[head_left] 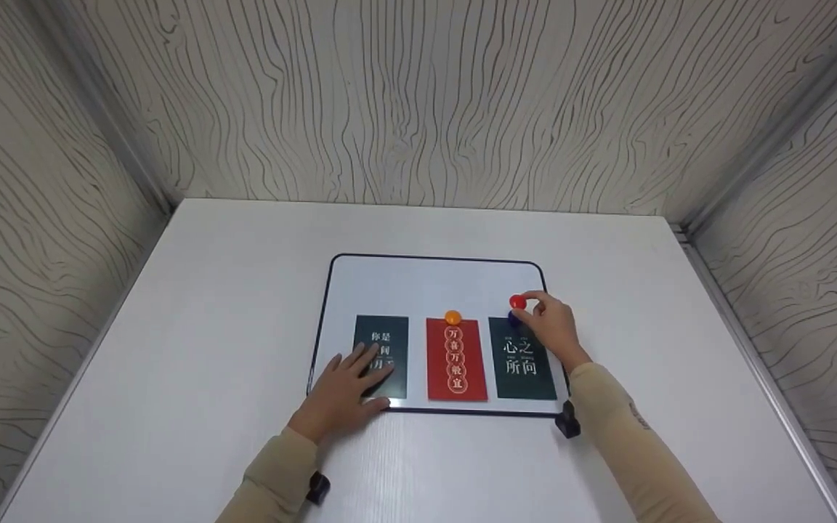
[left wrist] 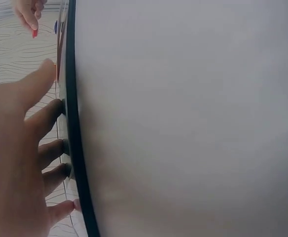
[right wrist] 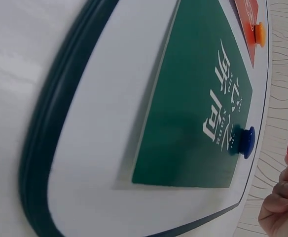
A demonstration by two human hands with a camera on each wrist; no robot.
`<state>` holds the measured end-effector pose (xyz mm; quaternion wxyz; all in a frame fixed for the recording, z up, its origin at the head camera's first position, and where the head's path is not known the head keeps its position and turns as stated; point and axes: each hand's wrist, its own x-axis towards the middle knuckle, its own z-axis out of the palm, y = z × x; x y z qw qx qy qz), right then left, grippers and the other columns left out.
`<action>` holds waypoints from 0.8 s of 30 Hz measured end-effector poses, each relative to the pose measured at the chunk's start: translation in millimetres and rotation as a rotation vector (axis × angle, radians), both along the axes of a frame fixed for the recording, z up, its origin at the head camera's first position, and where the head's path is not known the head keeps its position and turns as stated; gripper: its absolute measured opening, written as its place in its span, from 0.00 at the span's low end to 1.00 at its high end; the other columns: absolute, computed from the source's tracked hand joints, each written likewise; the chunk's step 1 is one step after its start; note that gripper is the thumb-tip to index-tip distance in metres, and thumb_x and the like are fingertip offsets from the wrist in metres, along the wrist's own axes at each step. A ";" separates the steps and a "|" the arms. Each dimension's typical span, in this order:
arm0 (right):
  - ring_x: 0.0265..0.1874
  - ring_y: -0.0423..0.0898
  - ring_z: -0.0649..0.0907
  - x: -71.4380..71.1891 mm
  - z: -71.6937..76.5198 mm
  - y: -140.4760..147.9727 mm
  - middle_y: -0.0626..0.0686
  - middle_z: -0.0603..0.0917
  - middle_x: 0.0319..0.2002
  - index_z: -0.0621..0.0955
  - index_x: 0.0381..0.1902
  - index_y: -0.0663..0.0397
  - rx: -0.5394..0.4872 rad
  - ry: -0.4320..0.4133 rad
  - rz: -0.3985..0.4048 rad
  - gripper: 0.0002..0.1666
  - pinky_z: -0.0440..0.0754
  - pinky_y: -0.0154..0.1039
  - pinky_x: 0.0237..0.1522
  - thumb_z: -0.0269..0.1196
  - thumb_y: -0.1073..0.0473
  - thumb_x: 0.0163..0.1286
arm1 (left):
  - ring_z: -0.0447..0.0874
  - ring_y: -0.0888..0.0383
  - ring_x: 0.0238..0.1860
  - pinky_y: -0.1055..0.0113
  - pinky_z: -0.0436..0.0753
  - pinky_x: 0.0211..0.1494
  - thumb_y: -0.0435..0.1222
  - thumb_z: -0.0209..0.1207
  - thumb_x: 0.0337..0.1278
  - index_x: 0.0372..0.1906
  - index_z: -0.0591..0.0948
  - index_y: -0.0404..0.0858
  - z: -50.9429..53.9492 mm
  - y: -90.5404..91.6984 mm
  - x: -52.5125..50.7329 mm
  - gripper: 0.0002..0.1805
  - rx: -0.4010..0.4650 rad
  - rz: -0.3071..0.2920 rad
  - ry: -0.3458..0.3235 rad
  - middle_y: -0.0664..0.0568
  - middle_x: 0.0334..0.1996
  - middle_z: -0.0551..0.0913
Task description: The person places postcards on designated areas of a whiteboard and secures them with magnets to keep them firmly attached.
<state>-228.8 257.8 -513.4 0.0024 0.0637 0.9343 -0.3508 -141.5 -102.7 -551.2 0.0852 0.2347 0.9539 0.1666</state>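
Note:
My right hand [head_left: 555, 325] pinches a red round magnet [head_left: 517, 301] between thumb and fingertips, held off the whiteboard [head_left: 426, 283]. Just by it, a blue magnet [right wrist: 247, 142] sits at the top of the right dark green card [head_left: 524, 381]. My left hand [head_left: 342, 392], fingers spread, rests on the whiteboard's lower left part and over the left dark green card [head_left: 397, 381], hiding some of its white characters. Between the green cards lies a red card [head_left: 456, 396] with an orange magnet [head_left: 453, 317] at its top edge.
The dark-rimmed whiteboard lies on a white table [head_left: 244, 290]. Black clip-like pieces [head_left: 567, 420] show near the right forearm and beside the left wrist. Wood-grain panels [head_left: 418, 109] enclose the table at the back and both sides.

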 end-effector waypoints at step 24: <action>0.26 0.42 0.72 1.2 -1.0 -24.6 0.53 0.77 0.27 0.78 0.56 0.53 -0.022 0.031 0.065 0.22 0.71 0.30 0.29 0.65 0.55 0.65 | 0.51 0.45 0.78 0.42 0.56 0.78 0.58 0.52 0.62 0.70 0.66 0.58 1.4 0.2 1.9 0.32 0.007 0.014 -0.020 0.49 0.77 0.57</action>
